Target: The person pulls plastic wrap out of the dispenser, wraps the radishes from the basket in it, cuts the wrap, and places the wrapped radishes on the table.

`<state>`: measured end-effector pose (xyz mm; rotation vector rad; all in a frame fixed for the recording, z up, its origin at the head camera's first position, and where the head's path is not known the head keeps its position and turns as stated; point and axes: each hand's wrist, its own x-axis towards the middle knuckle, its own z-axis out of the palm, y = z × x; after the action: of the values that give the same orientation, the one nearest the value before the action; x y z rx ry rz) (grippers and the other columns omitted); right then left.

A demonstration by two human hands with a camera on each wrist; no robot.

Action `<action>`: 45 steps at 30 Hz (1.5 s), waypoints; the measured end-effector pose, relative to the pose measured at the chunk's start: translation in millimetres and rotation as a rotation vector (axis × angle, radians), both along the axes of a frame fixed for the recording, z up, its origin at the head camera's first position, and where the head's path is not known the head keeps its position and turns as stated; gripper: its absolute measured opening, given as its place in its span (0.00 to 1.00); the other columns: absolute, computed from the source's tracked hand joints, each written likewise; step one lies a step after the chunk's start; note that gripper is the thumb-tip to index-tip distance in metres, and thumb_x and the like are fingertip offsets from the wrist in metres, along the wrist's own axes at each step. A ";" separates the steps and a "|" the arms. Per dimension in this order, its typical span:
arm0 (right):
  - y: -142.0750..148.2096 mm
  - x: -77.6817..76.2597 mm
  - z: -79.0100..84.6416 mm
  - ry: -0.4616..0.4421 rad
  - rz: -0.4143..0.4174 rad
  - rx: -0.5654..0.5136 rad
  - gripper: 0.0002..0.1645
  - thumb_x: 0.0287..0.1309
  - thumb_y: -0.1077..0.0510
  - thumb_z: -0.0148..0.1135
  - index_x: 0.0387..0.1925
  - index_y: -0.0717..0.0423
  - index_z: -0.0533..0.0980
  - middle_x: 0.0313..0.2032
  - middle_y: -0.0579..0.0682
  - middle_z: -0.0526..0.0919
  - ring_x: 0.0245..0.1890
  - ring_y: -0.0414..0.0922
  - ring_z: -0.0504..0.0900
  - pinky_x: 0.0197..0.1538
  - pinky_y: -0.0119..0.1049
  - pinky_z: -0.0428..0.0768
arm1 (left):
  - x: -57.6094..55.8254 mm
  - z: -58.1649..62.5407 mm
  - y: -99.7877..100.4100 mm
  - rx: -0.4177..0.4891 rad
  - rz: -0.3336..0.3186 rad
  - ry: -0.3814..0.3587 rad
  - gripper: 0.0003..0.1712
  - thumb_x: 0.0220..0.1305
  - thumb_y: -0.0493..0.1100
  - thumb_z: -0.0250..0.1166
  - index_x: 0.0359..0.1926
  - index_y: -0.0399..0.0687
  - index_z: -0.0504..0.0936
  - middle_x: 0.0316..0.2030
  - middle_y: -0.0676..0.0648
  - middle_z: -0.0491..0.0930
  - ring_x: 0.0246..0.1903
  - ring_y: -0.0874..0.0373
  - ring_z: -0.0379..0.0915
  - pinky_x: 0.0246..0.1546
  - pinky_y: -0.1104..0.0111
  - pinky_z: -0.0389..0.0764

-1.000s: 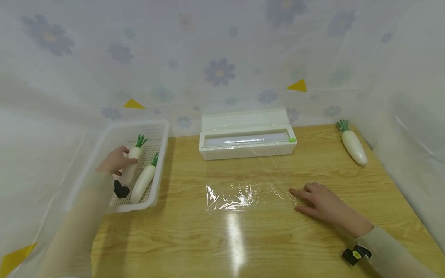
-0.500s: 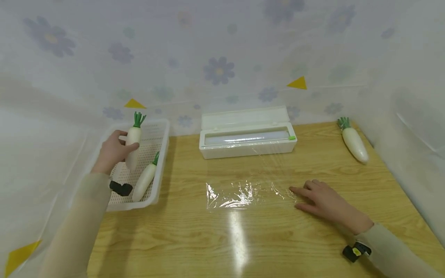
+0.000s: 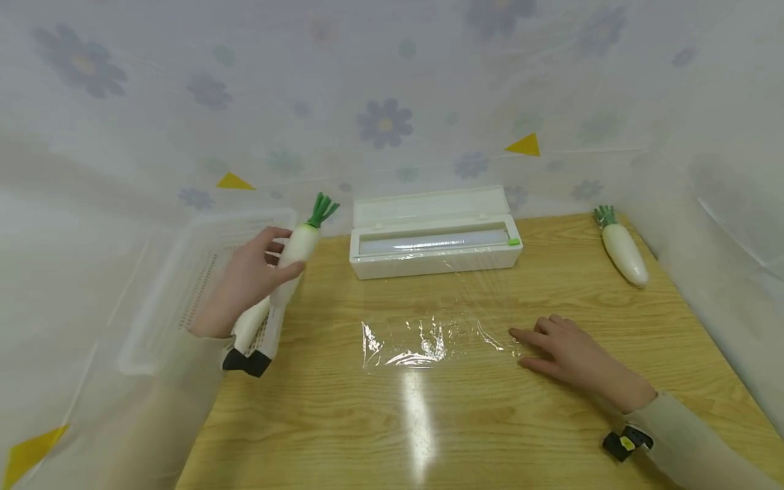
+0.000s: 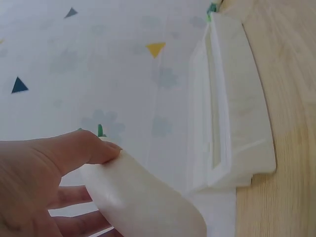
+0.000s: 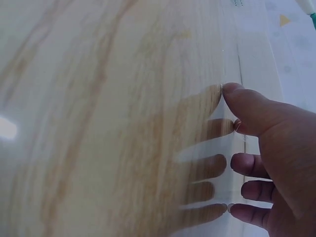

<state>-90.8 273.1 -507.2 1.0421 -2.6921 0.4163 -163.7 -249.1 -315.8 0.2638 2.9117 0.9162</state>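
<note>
In the head view my left hand (image 3: 245, 286) grips a white radish (image 3: 299, 248) with a green top, raised over the right rim of the white basket (image 3: 130, 357). The left wrist view shows thumb and fingers around the same radish (image 4: 143, 197). A second white radish (image 3: 250, 325) lies in the basket, partly hidden behind that hand. Clear plastic wrap (image 3: 422, 350) stretches across the table from the open white wrap box (image 3: 437, 265). My right hand (image 3: 566, 354) touches the table at the wrap's right edge, fingers spread and slightly bent.
A third radish (image 3: 625, 257), glossy on its surface, lies at the table's far right. The wooden table (image 3: 490, 422) is bordered by a pale flowered sheet (image 3: 404, 82) with yellow triangles. Inside the box sits a roll (image 3: 435, 241).
My left hand has lifted the radish from the basket and carried it right, to above the rim. The right hand and the plastic wrap stay where they were.
</note>
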 end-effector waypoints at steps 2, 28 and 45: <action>0.9 0.1 -0.6 -0.002 0.002 0.001 0.32 0.57 0.45 0.77 0.62 0.50 0.83 0.33 0.35 0.71 0.32 0.33 0.63 0.35 0.35 0.67 | 5.8 -2.2 16.6 0.010 -0.040 0.014 0.36 0.70 0.48 0.70 0.73 0.43 0.68 0.60 0.32 0.79 0.55 0.37 0.79 0.47 0.45 0.85; 5.4 4.4 -1.0 -0.002 -0.009 -0.014 0.32 0.56 0.47 0.78 0.61 0.51 0.83 0.34 0.36 0.72 0.33 0.34 0.65 0.36 0.35 0.68 | 21.7 -120.5 178.9 -0.210 -0.513 0.154 0.30 0.63 0.48 0.76 0.64 0.46 0.79 0.54 0.45 0.84 0.51 0.51 0.81 0.51 0.59 0.84; 6.6 6.3 0.7 -0.018 -0.028 0.011 0.32 0.57 0.46 0.77 0.62 0.50 0.82 0.34 0.36 0.73 0.34 0.35 0.65 0.36 0.34 0.68 | 25.7 -146.9 196.4 -0.310 -0.542 0.186 0.27 0.67 0.47 0.72 0.65 0.50 0.78 0.55 0.48 0.82 0.54 0.52 0.77 0.52 0.61 0.83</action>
<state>-84.5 279.6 -506.5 1.0070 -2.7250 0.4080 -137.9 -52.7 -462.8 1.0888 2.8317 0.3685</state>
